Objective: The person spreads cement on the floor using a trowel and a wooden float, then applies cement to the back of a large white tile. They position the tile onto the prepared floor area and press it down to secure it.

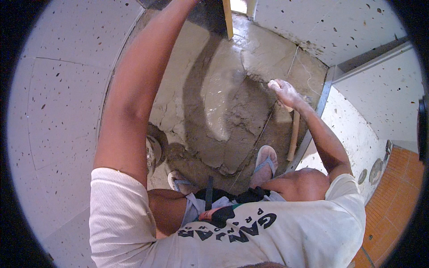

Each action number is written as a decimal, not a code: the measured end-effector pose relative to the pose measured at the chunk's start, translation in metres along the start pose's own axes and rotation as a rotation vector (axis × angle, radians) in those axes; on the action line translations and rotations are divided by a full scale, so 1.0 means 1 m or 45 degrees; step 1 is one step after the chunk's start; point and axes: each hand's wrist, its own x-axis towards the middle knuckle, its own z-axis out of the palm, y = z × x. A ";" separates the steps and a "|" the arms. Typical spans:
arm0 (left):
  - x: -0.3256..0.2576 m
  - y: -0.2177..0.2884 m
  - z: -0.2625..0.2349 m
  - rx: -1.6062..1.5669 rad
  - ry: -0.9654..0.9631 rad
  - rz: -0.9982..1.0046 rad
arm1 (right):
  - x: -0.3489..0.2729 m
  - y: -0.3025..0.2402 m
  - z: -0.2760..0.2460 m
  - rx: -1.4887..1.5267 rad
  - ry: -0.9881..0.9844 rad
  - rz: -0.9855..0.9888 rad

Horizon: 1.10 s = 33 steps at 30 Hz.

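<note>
Wet grey mortar [214, 107] covers much of the floor before me, smooth and shiny in places and rough along its edge. My left arm stretches forward past the upper edge, so that hand is out of sight. Over the right part of the mortar, my right hand [287, 94] is closed, its fingers coated in pale mortar. What it grips, if anything, is hidden. Just below it lies a wooden-handled tool [293, 136], perhaps a hammer. A thin string [268, 119] runs taut across the floor, passing close to that hand.
Speckled white tiles [67, 102] line the walls on both sides. A wooden board edge [228, 20] stands at the far end. At right there is a metal-edged door frame [322, 99] and orange floor tiles [395, 192]. My sandalled foot [266, 163] rests near the mortar's edge.
</note>
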 end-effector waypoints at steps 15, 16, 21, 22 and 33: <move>-0.009 0.000 -0.021 -0.164 0.731 0.628 | 0.002 -0.014 -0.008 0.039 -0.013 0.023; -0.007 0.000 -0.023 -0.158 0.777 0.777 | 0.002 -0.018 -0.010 0.063 -0.024 0.053; 0.004 0.005 -0.022 0.404 0.315 0.672 | 0.024 -0.011 -0.032 0.091 0.058 0.030; 0.006 0.006 -0.023 0.512 0.196 0.658 | 0.036 -0.006 -0.038 0.064 0.077 0.012; -0.003 0.017 -0.037 0.592 0.035 0.649 | 0.109 0.012 -0.074 -0.048 0.143 0.148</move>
